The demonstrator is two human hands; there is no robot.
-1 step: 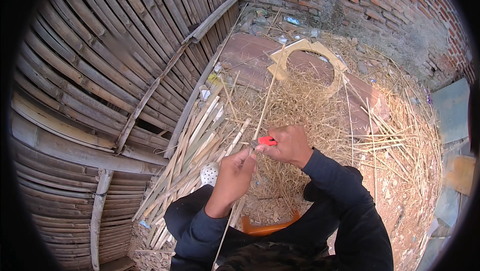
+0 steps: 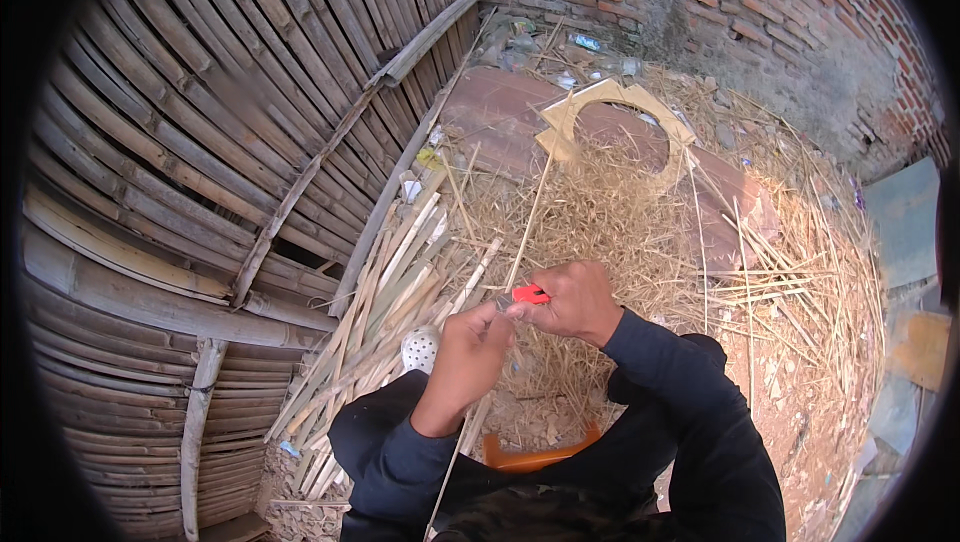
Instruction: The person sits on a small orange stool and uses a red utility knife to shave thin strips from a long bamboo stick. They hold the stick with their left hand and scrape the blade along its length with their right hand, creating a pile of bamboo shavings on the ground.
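Note:
A long thin bamboo strip [image 2: 531, 212] runs from far ahead, through my hands, down past my left forearm toward my lap. My left hand [image 2: 467, 357] is closed, pinching the strip between thumb and fingers. My right hand [image 2: 577, 300] is wrapped round a red-handled knife [image 2: 530, 294] just right of the left fingertips. The knife's blade lies against the strip, though the fingers partly hide it. Both hands are close together, almost touching, above a heap of pale shavings [image 2: 600, 212].
Split bamboo slats [image 2: 375, 332] lie to the left, by a white shoe with holes [image 2: 420, 349]. A slatted bamboo wall [image 2: 200, 122] rises there. Ahead are a board with a round cutout [image 2: 600, 92] and a brick wall [image 2: 770, 12]. An orange plastic piece [image 2: 540, 459] shows between my legs.
My right hand and the red-handled knife have shifted slightly toward me along the strip. My left hand stays in nearly the same place.

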